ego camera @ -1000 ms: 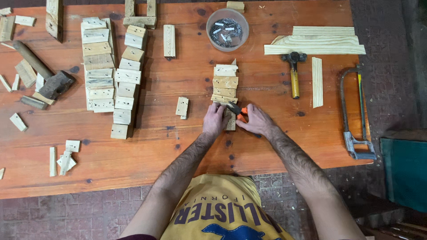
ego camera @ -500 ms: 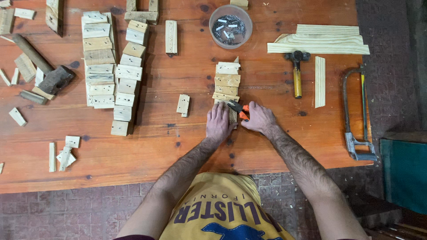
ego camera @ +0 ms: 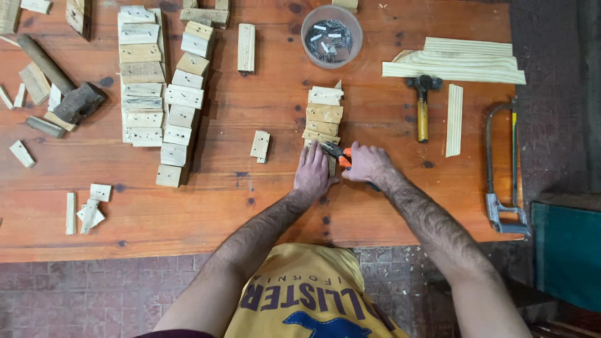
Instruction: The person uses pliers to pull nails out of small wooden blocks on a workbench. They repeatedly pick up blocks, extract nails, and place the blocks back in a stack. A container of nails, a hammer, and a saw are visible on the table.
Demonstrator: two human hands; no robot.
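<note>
Right hand (ego camera: 366, 164) nearer, pliers (ego camera: 337, 153) half-hidden

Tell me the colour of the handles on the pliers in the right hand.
Orange, on the metal pliers in the right hand; the head view shows it.

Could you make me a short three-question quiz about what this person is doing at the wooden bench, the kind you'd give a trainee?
1. True or false: the right hand grips orange-handled pliers.
2. What does the left hand press on? A) the hacksaw B) the near end of the row of wood blocks C) the small hammer
3. What fills the round clear tub at the far edge of the table?

Key: 1 true. 2 B. 3 small metal nails or similar fasteners, too small to tell exactly.
</note>
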